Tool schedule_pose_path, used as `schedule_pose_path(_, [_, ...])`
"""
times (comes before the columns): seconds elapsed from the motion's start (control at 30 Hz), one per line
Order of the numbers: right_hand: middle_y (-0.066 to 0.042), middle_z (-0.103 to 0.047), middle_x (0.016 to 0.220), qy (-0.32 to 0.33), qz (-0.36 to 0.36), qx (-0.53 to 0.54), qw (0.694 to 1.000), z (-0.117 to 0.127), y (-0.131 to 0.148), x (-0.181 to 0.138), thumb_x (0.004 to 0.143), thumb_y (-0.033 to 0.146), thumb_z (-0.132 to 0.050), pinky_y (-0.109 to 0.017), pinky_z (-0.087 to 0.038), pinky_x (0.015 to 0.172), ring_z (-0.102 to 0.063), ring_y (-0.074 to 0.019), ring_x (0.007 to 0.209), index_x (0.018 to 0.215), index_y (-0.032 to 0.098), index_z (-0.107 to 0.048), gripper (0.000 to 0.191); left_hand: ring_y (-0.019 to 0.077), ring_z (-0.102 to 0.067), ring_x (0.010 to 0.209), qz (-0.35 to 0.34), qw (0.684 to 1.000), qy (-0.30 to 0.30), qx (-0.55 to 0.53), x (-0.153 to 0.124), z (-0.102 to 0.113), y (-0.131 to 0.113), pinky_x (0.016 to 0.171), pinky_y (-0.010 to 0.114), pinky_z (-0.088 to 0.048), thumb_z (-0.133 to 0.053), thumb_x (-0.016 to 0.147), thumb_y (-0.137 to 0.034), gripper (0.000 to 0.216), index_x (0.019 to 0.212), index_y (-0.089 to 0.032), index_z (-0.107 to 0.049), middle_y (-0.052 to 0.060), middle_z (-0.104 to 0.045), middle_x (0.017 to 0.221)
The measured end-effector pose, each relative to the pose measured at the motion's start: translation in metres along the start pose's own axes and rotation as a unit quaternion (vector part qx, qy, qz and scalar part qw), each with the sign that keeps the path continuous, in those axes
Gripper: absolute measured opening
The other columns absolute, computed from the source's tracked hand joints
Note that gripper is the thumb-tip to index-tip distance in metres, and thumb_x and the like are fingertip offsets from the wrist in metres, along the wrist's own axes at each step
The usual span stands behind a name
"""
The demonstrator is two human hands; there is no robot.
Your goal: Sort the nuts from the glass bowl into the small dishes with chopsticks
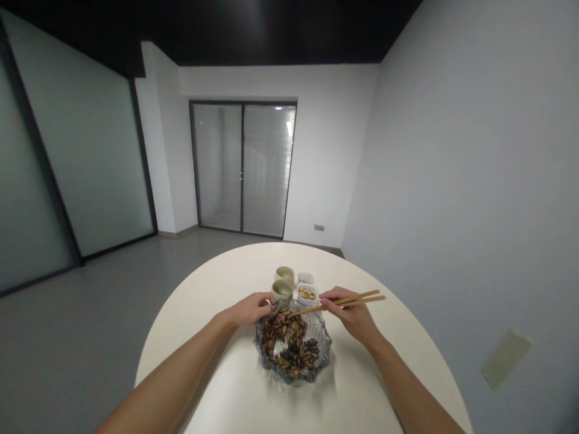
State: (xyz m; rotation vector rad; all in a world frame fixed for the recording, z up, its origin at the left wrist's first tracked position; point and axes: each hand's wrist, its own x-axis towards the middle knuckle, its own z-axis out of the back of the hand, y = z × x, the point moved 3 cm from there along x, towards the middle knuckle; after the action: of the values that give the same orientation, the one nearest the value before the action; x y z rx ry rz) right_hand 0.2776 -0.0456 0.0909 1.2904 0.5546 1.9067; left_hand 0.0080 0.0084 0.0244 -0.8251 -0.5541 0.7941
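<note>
A glass bowl [323, 349] full of striped seeds [289, 346] sits on the round white table [226, 386] in front of me. My left hand [251, 308] rests curled on the bowl's far left rim, fingers closed around the edge. My right hand [350, 313] grips a pair of wooden chopsticks [357, 298]; their tips reach down to the seeds at the bowl's far side.
Just beyond the bowl stand two round beige cups [283, 282] and two small square white dishes [307, 294] holding pale nuts. The table edge curves away on the far side. A grey wall runs close on the right; glass doors lie ahead.
</note>
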Motion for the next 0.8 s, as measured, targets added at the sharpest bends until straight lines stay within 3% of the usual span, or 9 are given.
schedule_pose_path(0.43, [-0.005, -0.07, 0.07, -0.022, 0.013, 0.013, 1.0, 0.002, 0.001, 0.001, 0.083, 0.038, -0.073, -0.03, -0.048, 0.058, -0.063, -0.0197, 0.066, 0.082, 0.021, -0.078, 0.018, 0.0138, -0.046, 0.062, -0.004, 1.0, 0.004, -0.009, 0.0, 0.001, 0.003, 0.056, 0.023, -0.033, -0.054, 0.087, -0.044, 0.027, 0.085, -0.017, -0.056, 0.0, -0.056, 0.071])
schedule_pose_path(0.8, [-0.005, -0.07, 0.072, -0.079, 0.078, -0.021, 0.994, 0.004, 0.007, 0.014, 0.086, 0.036, -0.07, -0.031, -0.048, 0.059, -0.061, -0.0191, 0.065, 0.084, 0.022, -0.077, 0.016, 0.0143, -0.049, 0.063, -0.001, 1.0, -0.002, -0.009, 0.002, 0.002, 0.009, 0.058, 0.023, -0.036, -0.054, 0.085, -0.041, 0.025, 0.084, -0.017, -0.058, 0.0, -0.057, 0.071])
